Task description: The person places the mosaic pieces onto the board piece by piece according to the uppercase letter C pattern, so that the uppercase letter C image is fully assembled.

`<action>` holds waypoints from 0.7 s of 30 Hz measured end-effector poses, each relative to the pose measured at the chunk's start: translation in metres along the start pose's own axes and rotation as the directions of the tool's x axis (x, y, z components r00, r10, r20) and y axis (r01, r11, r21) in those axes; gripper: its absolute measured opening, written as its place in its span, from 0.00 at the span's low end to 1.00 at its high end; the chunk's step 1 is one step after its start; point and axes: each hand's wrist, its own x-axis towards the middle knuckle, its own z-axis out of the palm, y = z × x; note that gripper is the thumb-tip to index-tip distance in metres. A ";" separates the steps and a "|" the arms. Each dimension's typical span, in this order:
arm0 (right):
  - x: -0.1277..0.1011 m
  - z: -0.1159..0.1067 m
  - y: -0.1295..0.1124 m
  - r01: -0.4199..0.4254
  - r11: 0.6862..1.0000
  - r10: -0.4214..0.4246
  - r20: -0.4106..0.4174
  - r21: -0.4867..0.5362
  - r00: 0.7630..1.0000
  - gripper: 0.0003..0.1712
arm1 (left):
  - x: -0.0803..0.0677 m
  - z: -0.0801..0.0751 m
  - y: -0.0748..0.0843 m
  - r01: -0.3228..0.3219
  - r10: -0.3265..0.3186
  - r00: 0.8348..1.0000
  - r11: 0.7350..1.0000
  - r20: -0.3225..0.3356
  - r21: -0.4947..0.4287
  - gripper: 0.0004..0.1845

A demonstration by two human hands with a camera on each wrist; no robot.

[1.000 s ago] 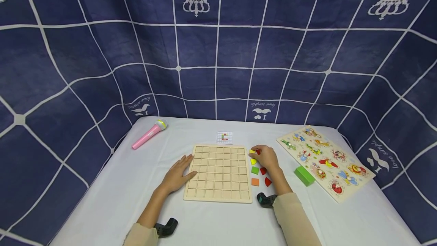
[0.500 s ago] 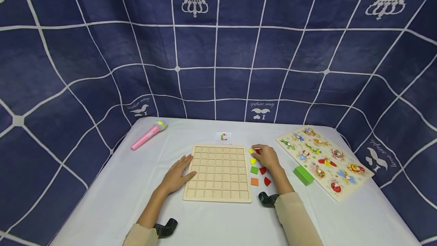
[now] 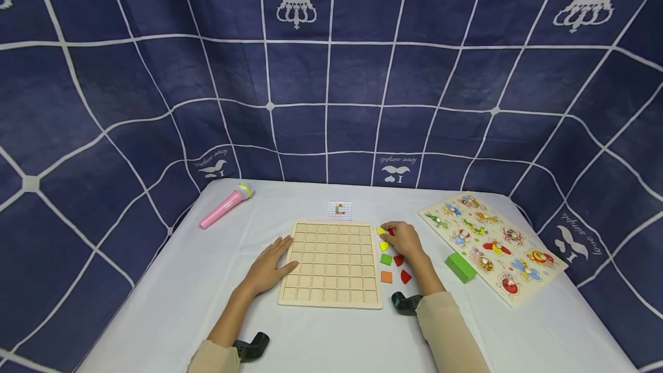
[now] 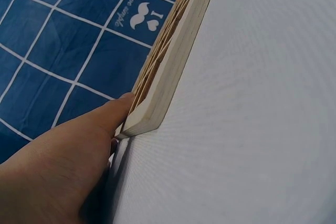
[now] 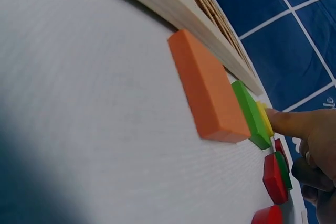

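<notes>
The right hand [image 3: 406, 242] lay over small coloured pieces just right of the grid board [image 3: 332, 262], its grip curled, one fingertip [image 5: 278, 120] touching a yellow piece [image 5: 264, 118]; whether it had hold of any piece could not be told. The left hand [image 3: 269, 266] rested flat, grip relaxed and holding nothing, against the board's left edge. An orange piece [image 3: 386, 276] and green piece [image 3: 385, 258] lay beside the board's right edge on the white surface [image 3: 171, 292].

Close view along a white table [image 5: 79, 103] beside a wooden board [image 5: 178, 3].
An orange block [image 5: 207, 93] lies just beside the board; past it a green block [image 5: 251, 116], then a yellow piece [image 5: 264, 119] touched by the right hand's [image 5: 310, 150] fingertip [image 5: 275, 120]. Red pieces [image 5: 273, 179] lie near the hand.
</notes>
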 end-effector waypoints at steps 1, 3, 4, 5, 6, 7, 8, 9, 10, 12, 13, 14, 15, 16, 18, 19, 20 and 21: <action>0.000 0.001 0.000 0.003 1.000 -0.003 -0.003 -0.003 1.000 0.16 | 0.000 0.000 0.000 0.001 -0.001 1.000 1.000 0.001 0.000 0.38; 0.000 0.002 0.001 0.008 1.000 -0.008 -0.014 -0.011 1.000 0.16 | 0.000 0.000 0.000 -0.004 0.004 1.000 1.000 -0.002 0.001 0.38; 0.000 0.002 0.001 0.011 1.000 -0.011 -0.020 -0.013 1.000 0.16 | 0.000 0.000 0.000 -0.006 0.006 1.000 1.000 -0.005 0.001 0.38; 0.000 0.003 0.001 0.011 1.000 -0.012 -0.027 -0.014 1.000 0.16 | 0.000 0.000 0.000 -0.010 0.010 1.000 1.000 -0.008 0.000 0.38; -0.001 0.003 0.001 0.011 1.000 -0.011 -0.033 -0.014 0.999 0.16 | 0.000 0.000 0.000 -0.011 0.011 1.000 1.000 -0.011 0.000 0.38; -0.001 0.003 0.001 0.010 1.000 -0.010 -0.038 -0.016 0.999 0.15 | 0.000 0.000 0.000 -0.019 0.019 1.000 1.000 -0.017 -0.005 0.38; -0.001 0.003 0.001 0.007 1.000 -0.007 -0.042 -0.017 0.999 0.15 | 0.001 0.000 0.000 -0.023 0.022 1.000 1.000 -0.021 -0.006 0.38; -0.001 0.003 0.001 0.002 1.000 -0.002 -0.046 -0.017 0.999 0.15 | 0.001 0.000 0.000 -0.026 0.026 0.999 1.000 -0.022 -0.007 0.38; -0.002 0.002 0.000 -0.006 1.000 0.005 -0.049 -0.015 0.999 0.15 | 0.001 0.000 0.000 -0.024 0.024 1.000 1.000 -0.020 -0.011 0.38; -0.004 0.000 -0.001 -0.022 1.000 0.022 -0.055 -0.005 0.998 0.16 | 0.001 0.001 0.000 -0.023 0.023 1.000 1.000 -0.016 -0.011 0.38; -0.005 -0.001 -0.002 -0.024 1.000 0.024 -0.062 0.002 0.998 0.16 | 0.001 0.001 0.000 -0.022 0.022 1.000 1.000 -0.013 -0.011 0.38; -0.006 -0.003 -0.003 -0.022 1.000 0.023 -0.073 0.011 0.997 0.16 | 0.001 0.001 0.000 -0.018 0.018 1.000 1.000 -0.009 -0.010 0.38; -0.007 -0.005 -0.006 -0.017 1.000 0.019 -0.087 0.020 0.996 0.16 | 0.001 0.001 0.000 -0.018 0.018 1.000 1.000 -0.008 -0.009 0.38; -0.008 -0.006 -0.008 -0.007 1.000 0.009 -0.103 0.027 0.995 0.17 | 0.001 0.001 0.000 -0.018 0.018 1.000 1.000 -0.009 -0.009 0.38; -0.010 -0.009 -0.016 0.021 0.999 -0.015 -0.143 0.038 0.990 0.16 | 0.000 0.001 0.000 -0.020 0.020 1.000 1.000 -0.014 -0.006 0.38; -0.010 -0.011 -0.021 0.039 0.998 -0.032 -0.167 0.039 0.985 0.16 | 0.000 0.000 0.000 -0.020 0.020 1.000 1.000 -0.016 -0.006 0.38; -0.011 -0.012 -0.026 0.051 0.998 -0.042 -0.185 0.042 0.982 0.16 | 0.000 0.000 0.000 -0.020 0.020 1.000 1.000 -0.018 -0.007 0.37; -0.012 -0.012 -0.032 0.060 0.997 -0.050 -0.202 0.045 0.978 0.16 | 0.000 0.000 -0.001 -0.021 0.020 1.000 1.000 -0.019 -0.006 0.37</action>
